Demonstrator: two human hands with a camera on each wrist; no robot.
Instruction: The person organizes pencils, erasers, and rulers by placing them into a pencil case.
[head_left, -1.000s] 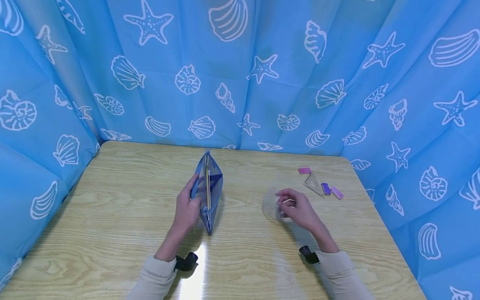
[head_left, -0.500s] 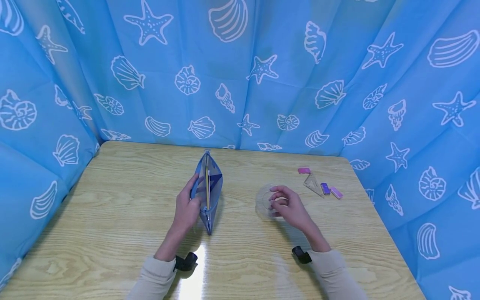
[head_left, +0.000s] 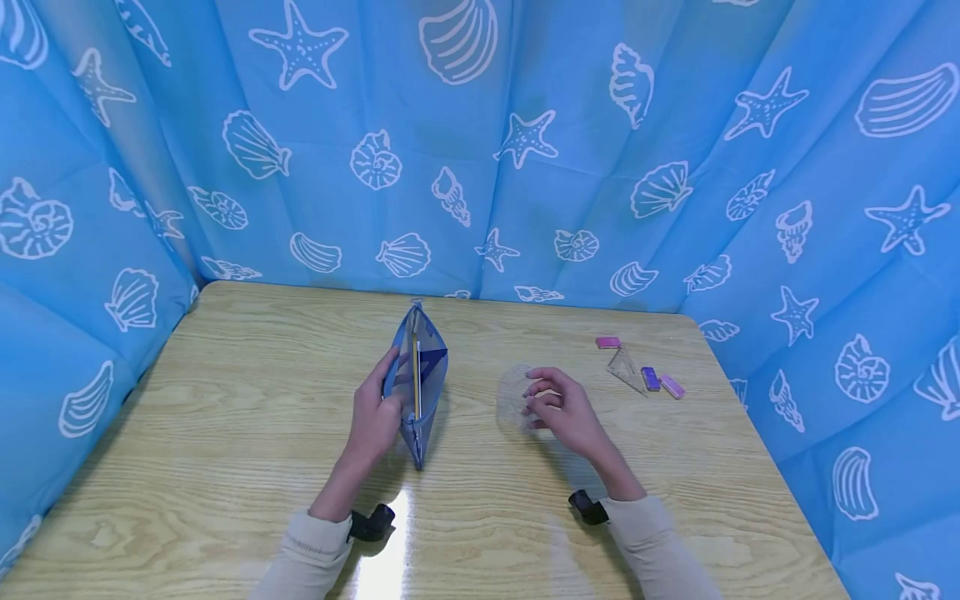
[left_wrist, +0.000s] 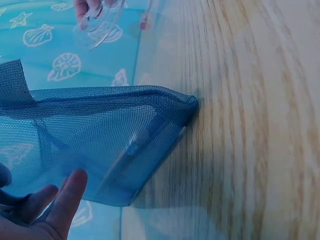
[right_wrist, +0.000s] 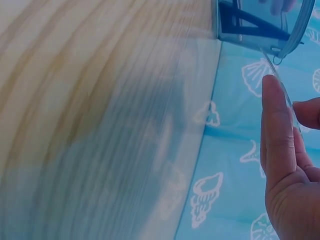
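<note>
On the left, a blue mesh pencil pouch (head_left: 437,402) stands upright on the table with its mouth spread. My left hand (head_left: 375,417) grips its near left side, thumb at the rim and fingers outside. A yellow pencil (head_left: 416,375) and a dark blue triangular piece (head_left: 431,360) show inside. To the right, my right hand (head_left: 564,412) pinches a clear plastic protractor (head_left: 512,400) between thumb and fingers, above the table. In the right wrist view the protractor (right_wrist: 280,82) appears edge-on, its far end overlapping the pouch (right_wrist: 295,45).
At the back right lie a clear set square (head_left: 627,371), a dark pink eraser (head_left: 608,342), a purple eraser (head_left: 650,379) and a light pink eraser (head_left: 672,386). A blue curtain (head_left: 465,208) with shell prints hangs behind the wooden table (head_left: 247,400).
My right hand has moved left toward the pouch, carrying the protractor with it. The left hand and the pouch have stayed in place.
</note>
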